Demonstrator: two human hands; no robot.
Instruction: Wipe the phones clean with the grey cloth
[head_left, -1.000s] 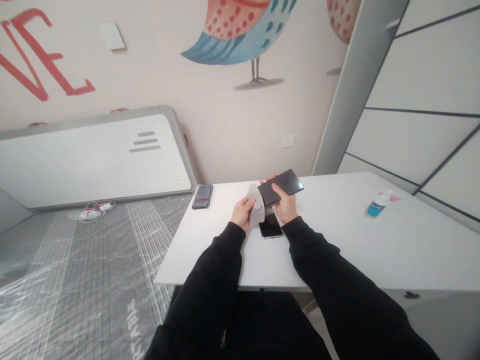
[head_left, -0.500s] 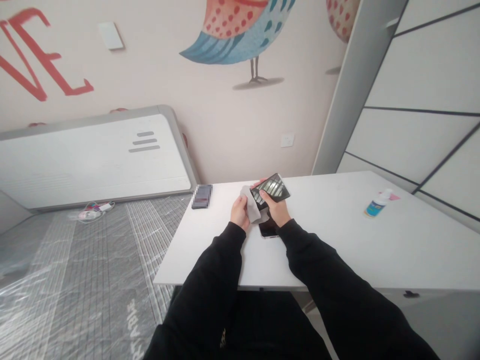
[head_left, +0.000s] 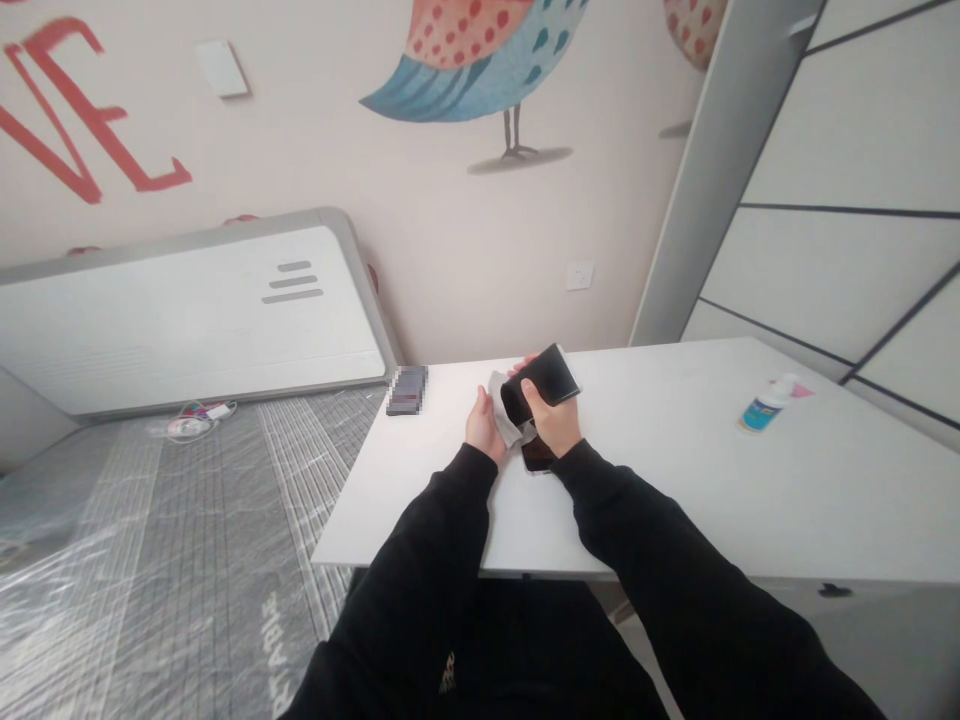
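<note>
My right hand (head_left: 556, 424) grips a black phone (head_left: 546, 378), held tilted above the white table (head_left: 675, 470). My left hand (head_left: 482, 427) is closed on a pale wiping cloth (head_left: 501, 412) pressed against the phone's left end. A second dark phone (head_left: 537, 456) lies flat on the table just under my right wrist, partly hidden. Both arms wear black sleeves.
A small dark object (head_left: 407, 389), blurred out, lies at the table's far left corner. A little white bottle with a blue label (head_left: 765, 406) lies at the right. A plastic-wrapped mattress (head_left: 165, 540) and a white headboard (head_left: 187, 315) fill the left side.
The phone in my right hand has turned and drawn closer to me, its long side now foreshortened. My left hand with the cloth has moved against its left end.
</note>
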